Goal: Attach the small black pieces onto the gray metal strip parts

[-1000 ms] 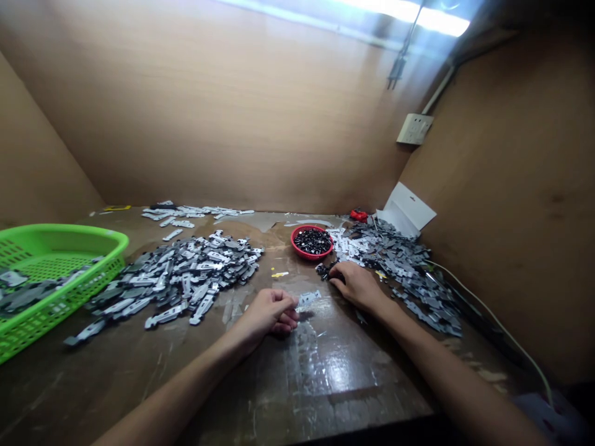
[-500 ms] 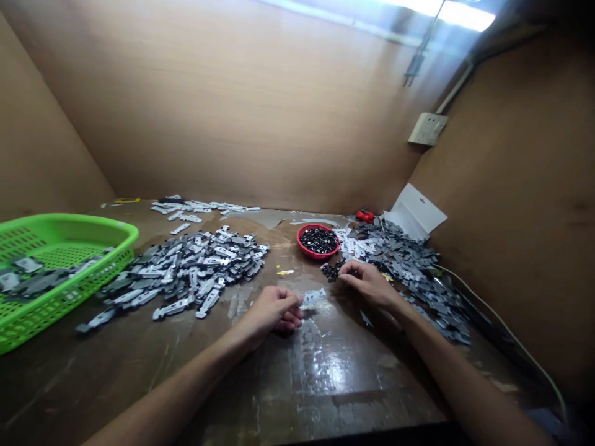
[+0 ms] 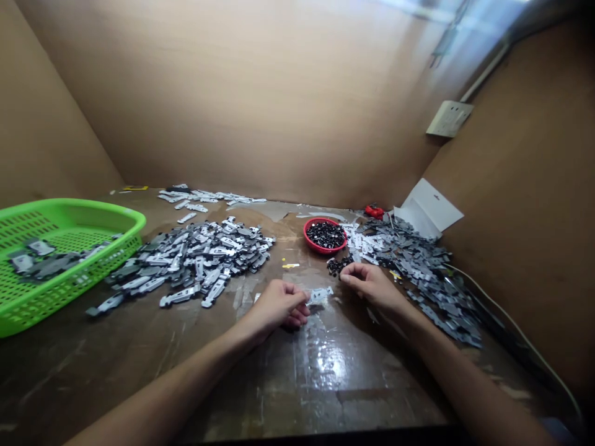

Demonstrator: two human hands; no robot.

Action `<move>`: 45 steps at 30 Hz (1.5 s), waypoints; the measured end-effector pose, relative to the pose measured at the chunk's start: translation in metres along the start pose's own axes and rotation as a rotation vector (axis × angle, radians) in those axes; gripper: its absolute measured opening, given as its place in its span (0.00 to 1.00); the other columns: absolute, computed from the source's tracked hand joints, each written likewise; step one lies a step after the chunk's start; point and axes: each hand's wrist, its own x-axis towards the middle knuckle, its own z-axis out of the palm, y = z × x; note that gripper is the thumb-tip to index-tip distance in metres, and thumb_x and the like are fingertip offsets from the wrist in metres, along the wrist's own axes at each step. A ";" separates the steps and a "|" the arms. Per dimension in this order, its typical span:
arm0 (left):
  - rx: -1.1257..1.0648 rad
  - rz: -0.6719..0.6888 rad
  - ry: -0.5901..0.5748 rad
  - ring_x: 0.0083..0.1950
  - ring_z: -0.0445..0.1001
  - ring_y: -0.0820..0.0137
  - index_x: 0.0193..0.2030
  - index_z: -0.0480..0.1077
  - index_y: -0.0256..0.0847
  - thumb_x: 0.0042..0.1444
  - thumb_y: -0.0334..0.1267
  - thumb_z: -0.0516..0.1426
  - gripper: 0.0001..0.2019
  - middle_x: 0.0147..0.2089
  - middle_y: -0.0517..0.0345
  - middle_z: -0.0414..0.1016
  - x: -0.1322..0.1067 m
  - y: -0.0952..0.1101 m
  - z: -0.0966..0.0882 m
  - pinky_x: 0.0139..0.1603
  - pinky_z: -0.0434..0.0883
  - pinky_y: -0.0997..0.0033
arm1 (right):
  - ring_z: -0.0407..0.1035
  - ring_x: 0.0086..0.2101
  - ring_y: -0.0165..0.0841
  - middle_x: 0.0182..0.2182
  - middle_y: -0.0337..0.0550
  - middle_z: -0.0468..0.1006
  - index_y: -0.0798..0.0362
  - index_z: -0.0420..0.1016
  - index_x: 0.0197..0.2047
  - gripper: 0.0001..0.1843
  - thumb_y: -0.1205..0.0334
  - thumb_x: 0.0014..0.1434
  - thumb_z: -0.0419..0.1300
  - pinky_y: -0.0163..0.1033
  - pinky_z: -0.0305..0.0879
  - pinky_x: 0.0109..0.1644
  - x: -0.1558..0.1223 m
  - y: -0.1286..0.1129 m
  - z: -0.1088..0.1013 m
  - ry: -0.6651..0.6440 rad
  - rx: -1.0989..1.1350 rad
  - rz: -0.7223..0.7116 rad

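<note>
My left hand (image 3: 284, 305) is closed in a pinch on a flat light-grey piece (image 3: 320, 295) with small holes, held just above the table with its free end pointing right. To the right, my right hand (image 3: 372, 286) has thumb and forefinger pressed together at the near edge of a small heap of black parts (image 3: 338, 266). What lies between those fingertips is too small to make out. Behind the heap stands a red bowl (image 3: 307, 241) full of small shiny black parts.
A large pile of grey car-shaped pieces (image 3: 204, 257) lies left, beside a green basket (image 3: 111, 244) holding similar pieces. Flat grey pieces (image 3: 418, 266) are heaped right, near a white card (image 3: 434, 207) and a cable (image 3: 511, 316). More white pieces (image 3: 204, 197) lie at the back.
The view has turned a little, shifting the scene right and slightly up. My right fingertips have drawn back slightly from the small black heap. My left hand still holds the grey piece.
</note>
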 end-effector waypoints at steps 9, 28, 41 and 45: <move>-0.010 -0.006 0.011 0.21 0.72 0.73 0.26 0.67 0.33 0.45 0.46 0.60 0.15 0.25 0.50 0.75 -0.001 0.002 0.001 0.20 0.66 0.77 | 0.65 0.35 0.31 0.33 0.42 0.70 0.53 0.70 0.31 0.06 0.61 0.56 0.55 0.36 0.61 0.40 -0.012 -0.016 0.022 -0.038 -0.263 -0.278; 0.002 -0.009 0.007 0.23 0.73 0.73 0.26 0.66 0.34 0.45 0.47 0.59 0.15 0.26 0.50 0.75 -0.002 0.001 0.001 0.22 0.67 0.77 | 0.67 0.34 0.33 0.32 0.41 0.73 0.51 0.73 0.34 0.05 0.61 0.55 0.56 0.38 0.61 0.39 0.002 0.002 -0.018 0.273 -0.570 -0.291; 0.036 -0.024 -0.011 0.23 0.72 0.74 0.26 0.65 0.34 0.45 0.46 0.58 0.15 0.26 0.51 0.75 -0.001 0.002 0.001 0.22 0.67 0.78 | 0.67 0.35 0.34 0.32 0.43 0.74 0.52 0.76 0.34 0.08 0.60 0.55 0.56 0.38 0.60 0.41 0.005 -0.002 -0.011 0.138 -0.461 -0.282; 0.034 -0.024 -0.021 0.22 0.72 0.73 0.27 0.67 0.34 0.45 0.45 0.58 0.13 0.26 0.51 0.75 0.001 -0.003 0.000 0.21 0.67 0.78 | 0.67 0.29 0.30 0.30 0.41 0.75 0.54 0.74 0.37 0.12 0.56 0.54 0.58 0.34 0.61 0.33 -0.002 -0.012 -0.004 0.067 -0.074 -0.101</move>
